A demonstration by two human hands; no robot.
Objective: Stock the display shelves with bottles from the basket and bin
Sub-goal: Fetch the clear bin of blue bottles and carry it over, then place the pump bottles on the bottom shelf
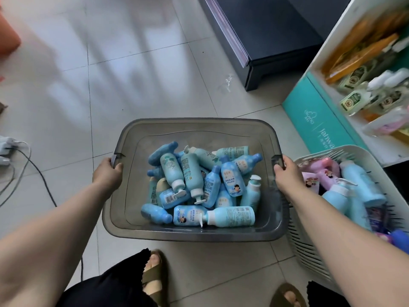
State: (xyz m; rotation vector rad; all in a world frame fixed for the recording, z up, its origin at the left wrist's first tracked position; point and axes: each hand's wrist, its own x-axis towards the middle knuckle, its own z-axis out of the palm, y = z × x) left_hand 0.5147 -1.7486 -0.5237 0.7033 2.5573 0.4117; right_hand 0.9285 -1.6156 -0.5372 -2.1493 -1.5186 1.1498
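A translucent grey bin (194, 127) sits in front of me above the tiled floor, filled with several blue bottles (199, 182) lying in a heap. My left hand (107, 173) grips the bin's left handle and my right hand (287, 176) grips its right handle. A white slatted basket (309, 251) stands to the right, holding pink and blue bottles (352, 185). The white display shelves (376, 69) at the upper right hold orange and green-labelled bottles.
A dark low cabinet (261, 41) stands at the top centre. A teal panel (321, 120) fronts the shelf base. Cables and a power strip (13, 151) lie on the floor at left. My sandalled feet (152, 275) are below the bin.
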